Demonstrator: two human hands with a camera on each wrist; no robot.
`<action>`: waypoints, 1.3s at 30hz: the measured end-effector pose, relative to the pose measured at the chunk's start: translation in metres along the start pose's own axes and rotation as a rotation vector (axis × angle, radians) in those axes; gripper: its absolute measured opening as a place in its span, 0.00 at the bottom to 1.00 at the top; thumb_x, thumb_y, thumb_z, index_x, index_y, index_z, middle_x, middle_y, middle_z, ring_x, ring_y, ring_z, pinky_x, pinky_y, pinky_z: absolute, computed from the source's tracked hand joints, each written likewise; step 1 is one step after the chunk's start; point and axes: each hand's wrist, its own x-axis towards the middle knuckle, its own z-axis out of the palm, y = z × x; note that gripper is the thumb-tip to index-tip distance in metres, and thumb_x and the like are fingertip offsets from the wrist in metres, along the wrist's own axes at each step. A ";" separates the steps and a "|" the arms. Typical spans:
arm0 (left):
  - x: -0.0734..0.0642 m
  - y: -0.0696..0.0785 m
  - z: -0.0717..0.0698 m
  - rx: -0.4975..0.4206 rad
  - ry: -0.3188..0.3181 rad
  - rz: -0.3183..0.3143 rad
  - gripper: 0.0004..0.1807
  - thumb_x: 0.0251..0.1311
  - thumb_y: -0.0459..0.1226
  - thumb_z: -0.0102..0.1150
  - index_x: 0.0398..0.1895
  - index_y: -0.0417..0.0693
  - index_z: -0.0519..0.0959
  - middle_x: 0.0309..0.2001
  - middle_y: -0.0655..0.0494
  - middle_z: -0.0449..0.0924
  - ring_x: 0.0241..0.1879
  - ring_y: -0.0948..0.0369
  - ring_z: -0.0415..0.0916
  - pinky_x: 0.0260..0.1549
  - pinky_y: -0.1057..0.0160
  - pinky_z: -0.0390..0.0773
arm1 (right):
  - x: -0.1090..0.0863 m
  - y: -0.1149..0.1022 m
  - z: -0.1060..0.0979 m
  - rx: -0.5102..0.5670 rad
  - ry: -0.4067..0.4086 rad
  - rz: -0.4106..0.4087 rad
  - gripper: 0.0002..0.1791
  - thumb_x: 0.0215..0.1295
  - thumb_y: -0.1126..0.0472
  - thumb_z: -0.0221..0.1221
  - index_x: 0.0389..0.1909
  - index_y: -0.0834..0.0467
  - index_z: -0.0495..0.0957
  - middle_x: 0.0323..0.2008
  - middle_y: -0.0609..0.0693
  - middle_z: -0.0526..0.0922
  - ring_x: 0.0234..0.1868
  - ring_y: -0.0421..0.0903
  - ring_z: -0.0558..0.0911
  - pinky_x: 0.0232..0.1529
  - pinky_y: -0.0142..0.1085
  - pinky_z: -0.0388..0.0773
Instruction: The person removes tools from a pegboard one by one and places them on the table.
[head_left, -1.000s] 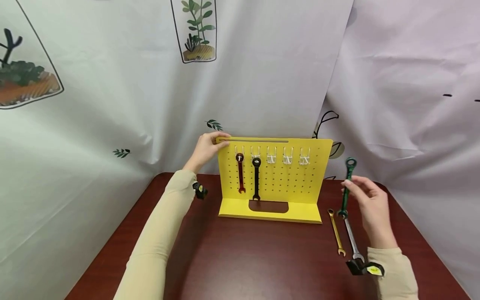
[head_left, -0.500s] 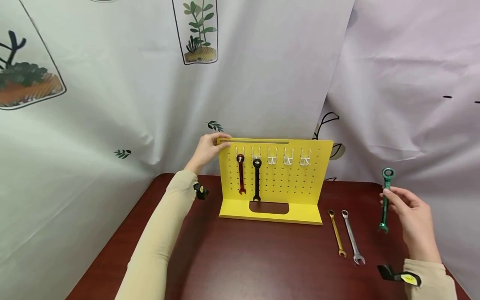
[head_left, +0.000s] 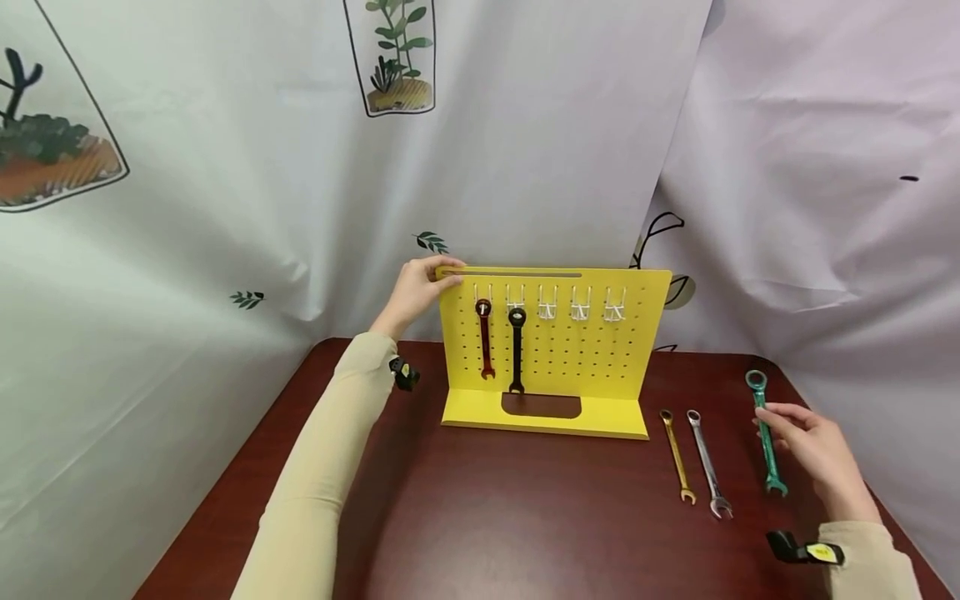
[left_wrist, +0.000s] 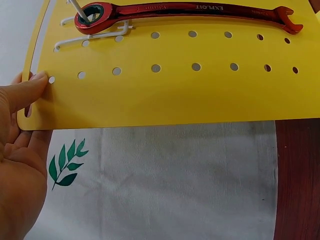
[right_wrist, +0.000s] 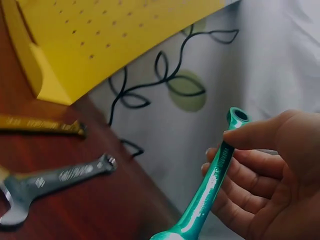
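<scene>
- R hand (head_left: 813, 450) pinches green wrench (head_left: 765, 437) near its ring end, thumb on shaft. Ring up, fork end down, tilted, at R side of table (head_left: 540, 500), apart from silver wrench (head_left: 707, 458). Touching table or not: can't tell.
- L hand (head_left: 414, 296) grips board (head_left: 573, 367) at top L corner, thumb in front, fingers behind.
- Red wrench (head_left: 486, 340) & black wrench (head_left: 517, 354) hang on the two leftmost hooks (head_left: 581, 313); three hooks to their R are bare. Gold wrench (head_left: 678, 458) lies L of silver wrench.
- Risk: green wrench could pivot or slip, b/c hold is high up and shaft looks glossy; fork end has nothing round it.
- Risk: fork end might knock silver wrench if R hand swings L too low.
- Risk: board could tip or slide if L hand tugs or lets go suddenly; red & black wrenches might then sway or jump off, as the hooks look thin.
- Risk: R wrist cam (head_left: 783, 547) sits low, might bump silver wrench if arm sweeps L.
- Writing: "EXPLOIT" on red wrench (L wrist view). Smaller marks either side, prob. size; can't read for sure.
- Green, silver & gold wrenches: lettering there, too blurred.
- Yellow label (head_left: 823, 552) by R wrist cam: text too small.
</scene>
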 end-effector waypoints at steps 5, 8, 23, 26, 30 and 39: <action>0.000 -0.001 0.000 -0.003 -0.001 -0.001 0.13 0.67 0.39 0.65 0.53 0.52 0.85 0.48 0.53 0.84 0.36 0.55 0.79 0.33 0.61 0.75 | 0.005 0.010 0.003 -0.093 -0.071 0.021 0.25 0.75 0.48 0.57 0.52 0.68 0.78 0.33 0.38 0.86 0.30 0.35 0.81 0.33 0.35 0.79; 0.000 -0.002 0.000 -0.004 0.001 0.013 0.13 0.67 0.39 0.65 0.53 0.52 0.85 0.47 0.53 0.84 0.35 0.55 0.78 0.32 0.60 0.74 | 0.007 0.013 0.005 -0.133 -0.131 0.031 0.29 0.76 0.51 0.55 0.55 0.78 0.73 0.35 0.45 0.86 0.30 0.37 0.81 0.33 0.36 0.80; 0.001 -0.004 0.002 0.017 0.007 0.034 0.13 0.68 0.38 0.65 0.54 0.52 0.85 0.42 0.54 0.84 0.30 0.54 0.73 0.28 0.61 0.71 | 0.017 0.023 0.019 -0.169 -0.237 0.109 0.27 0.75 0.56 0.55 0.52 0.82 0.73 0.33 0.48 0.83 0.32 0.42 0.81 0.33 0.36 0.81; 0.002 -0.002 0.001 0.021 0.005 0.040 0.13 0.68 0.38 0.64 0.54 0.52 0.85 0.41 0.53 0.84 0.29 0.55 0.72 0.28 0.61 0.71 | 0.018 0.024 0.020 -0.170 -0.251 0.130 0.26 0.75 0.56 0.56 0.51 0.81 0.75 0.33 0.48 0.83 0.32 0.42 0.81 0.33 0.36 0.81; 0.002 -0.001 0.000 0.026 -0.006 0.036 0.13 0.68 0.39 0.64 0.54 0.52 0.85 0.39 0.53 0.84 0.29 0.55 0.71 0.28 0.62 0.70 | 0.017 0.026 0.021 -0.171 -0.264 0.140 0.25 0.73 0.57 0.58 0.49 0.80 0.76 0.33 0.48 0.83 0.32 0.43 0.81 0.33 0.37 0.82; 0.001 0.000 -0.002 0.020 -0.017 0.027 0.13 0.68 0.38 0.64 0.54 0.52 0.85 0.39 0.54 0.84 0.30 0.56 0.73 0.30 0.60 0.72 | 0.017 0.027 0.023 -0.199 -0.254 0.143 0.23 0.72 0.60 0.58 0.47 0.81 0.76 0.33 0.51 0.83 0.31 0.43 0.81 0.32 0.37 0.83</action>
